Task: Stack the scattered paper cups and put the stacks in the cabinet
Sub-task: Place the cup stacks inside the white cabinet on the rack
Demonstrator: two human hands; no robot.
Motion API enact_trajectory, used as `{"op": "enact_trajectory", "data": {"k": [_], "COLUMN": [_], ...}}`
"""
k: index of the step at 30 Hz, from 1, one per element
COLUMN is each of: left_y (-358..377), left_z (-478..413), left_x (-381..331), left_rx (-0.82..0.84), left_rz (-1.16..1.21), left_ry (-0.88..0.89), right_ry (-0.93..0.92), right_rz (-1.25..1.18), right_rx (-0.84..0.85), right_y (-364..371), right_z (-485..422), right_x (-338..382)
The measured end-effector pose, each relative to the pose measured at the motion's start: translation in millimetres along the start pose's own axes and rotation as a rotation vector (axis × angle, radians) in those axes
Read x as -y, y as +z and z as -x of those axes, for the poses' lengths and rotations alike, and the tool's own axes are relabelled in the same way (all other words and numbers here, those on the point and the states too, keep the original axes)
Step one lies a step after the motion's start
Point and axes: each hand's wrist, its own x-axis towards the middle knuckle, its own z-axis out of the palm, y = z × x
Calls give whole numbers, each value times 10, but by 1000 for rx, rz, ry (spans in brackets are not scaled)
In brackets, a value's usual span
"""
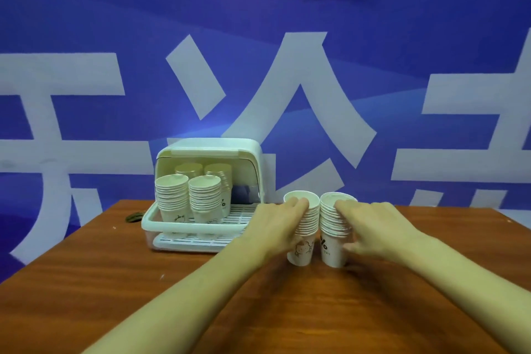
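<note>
Your two bare forearms reach out over the brown wooden worktop (201,296). Your left hand (275,224) grips the left stack (301,250) of paper cups, its fingers (300,205) curled round the upper rims. Your right hand (379,227) grips the right stack (333,244), with fingers over the top and the thumb pressed lower on its side. Both stacks stand upright on the worktop, side by side and close together, just right of the cabinet (212,148).

The white cabinet sits farther back on the left with its front open. It holds four more upright cup stacks, two front stacks (172,198) on its slatted tray (195,227) and two rear stacks (188,170) behind them. A small dark object (133,216) lies on the worktop just left of the cabinet. Behind everything hangs a blue backdrop (287,37) with large white characters.
</note>
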Motion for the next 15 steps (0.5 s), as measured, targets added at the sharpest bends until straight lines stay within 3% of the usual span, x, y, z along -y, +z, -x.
{"op": "enact_trajectory", "data": {"k": [9, 15], "left_y": [-248, -796], "left_z": [289, 628], "left_x": [341, 903], "left_rx": [-49, -179], "left_rz": [131, 113], "left_ry": [-98, -161], "right_ry": [-50, -105], "right_rz": [-50, -200], "right_rx": [-67, -225], "right_y": [-171, -667], "right_z": [-177, -578], "right_x": [91, 385]}}
